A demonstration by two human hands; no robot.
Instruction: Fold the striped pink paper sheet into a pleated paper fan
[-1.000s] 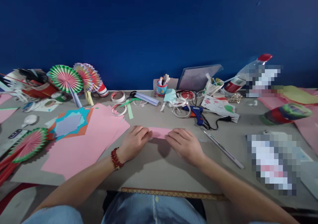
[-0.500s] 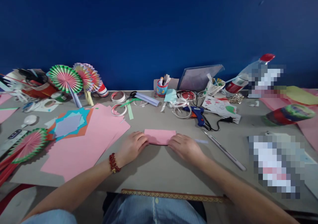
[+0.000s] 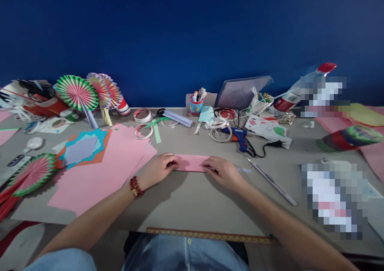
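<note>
A narrow folded strip of pink paper lies crosswise on the grey table in front of me. Its left end is gripped by my left hand, fingers bent over it, thumb at the near edge. My right hand pinches the right end the same way. Both hands hide the strip's ends. To the left, large pink sheets lie close to my left hand. Just right of my right hand is a thin pale lilac paper strip, with a craft knife beyond it.
Behind the strip lie tape rolls, scissors, a pen cup and a blue glue gun with its cord. Folded paper fans stand at back left. A bottle leans at back right.
The pink paper's visible band has become narrower, its near edge now farther from me. My fingers have curled more around its ends, and both hands have shifted slightly away from me.
</note>
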